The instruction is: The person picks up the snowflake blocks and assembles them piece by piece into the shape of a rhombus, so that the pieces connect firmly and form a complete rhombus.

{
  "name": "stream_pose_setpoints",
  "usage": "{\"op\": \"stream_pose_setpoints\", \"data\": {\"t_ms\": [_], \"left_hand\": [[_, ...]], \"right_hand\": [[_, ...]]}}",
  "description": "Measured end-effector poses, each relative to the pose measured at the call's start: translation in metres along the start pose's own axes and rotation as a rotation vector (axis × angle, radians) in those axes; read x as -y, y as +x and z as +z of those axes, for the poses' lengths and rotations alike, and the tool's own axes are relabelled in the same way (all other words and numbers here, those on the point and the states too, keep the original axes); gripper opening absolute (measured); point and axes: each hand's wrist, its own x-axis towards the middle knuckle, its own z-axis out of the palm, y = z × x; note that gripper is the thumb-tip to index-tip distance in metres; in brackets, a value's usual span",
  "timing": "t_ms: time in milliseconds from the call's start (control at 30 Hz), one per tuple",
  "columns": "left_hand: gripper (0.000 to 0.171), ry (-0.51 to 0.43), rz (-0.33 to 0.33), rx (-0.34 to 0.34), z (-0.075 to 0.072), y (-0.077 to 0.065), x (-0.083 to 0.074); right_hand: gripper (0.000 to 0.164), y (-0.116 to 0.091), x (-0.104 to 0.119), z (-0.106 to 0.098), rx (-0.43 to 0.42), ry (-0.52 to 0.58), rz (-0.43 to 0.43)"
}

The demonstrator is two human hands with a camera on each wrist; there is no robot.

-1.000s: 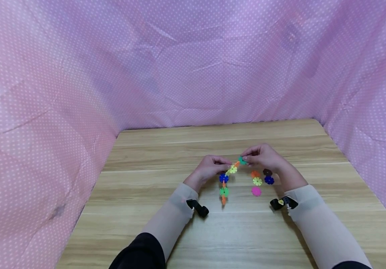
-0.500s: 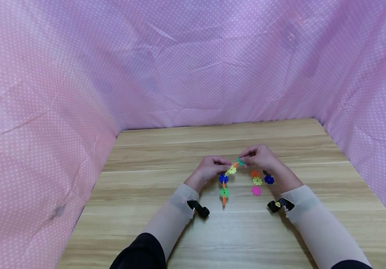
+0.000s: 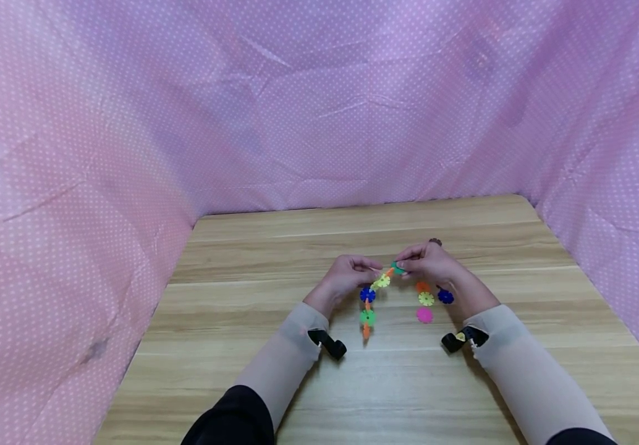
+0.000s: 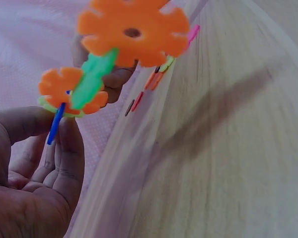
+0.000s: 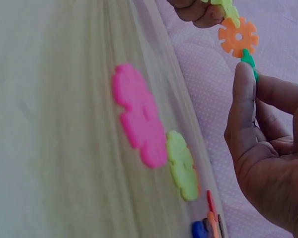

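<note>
A chain of slotted flower-shaped plastic discs runs between the hands, in orange, green, blue and yellow. My left hand pinches it near a yellow disc. My right hand pinches the green disc at the chain's far end, joined to an orange disc. From the left hand the rest of the chain hangs toward me, with a blue disc, a green disc and an orange end disc. In the left wrist view the right hand is partly hidden behind the chain.
On the wooden table loose discs lie near the right hand: pink, yellow, orange and dark blue. A brown disc shows just beyond that hand. Pink dotted cloth surrounds the table.
The right hand and green disc have moved slightly left, toward the left hand. The chain's hanging end has swung a little left. A brown disc now shows beyond the right hand.
</note>
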Motion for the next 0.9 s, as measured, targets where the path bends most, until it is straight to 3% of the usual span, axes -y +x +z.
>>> {"op": "stream_pose_setpoints", "data": {"t_ms": [367,633,900], "left_hand": [[0.024,0.028,0.004,0.019,-0.004,0.0,-0.002],[0.026,-0.004,-0.001,-0.017,-0.002,0.001,0.0],[0.022,-0.006,-0.008,-0.038,-0.002,0.003,0.003]], "right_hand": [[0.03,-0.002,0.003,0.001,0.018,0.033,0.022],[0.025,-0.004,0.01,0.01,-0.053,-0.04,0.01],[0.03,-0.004,0.009,0.012,-0.056,0.09,0.022]]}}
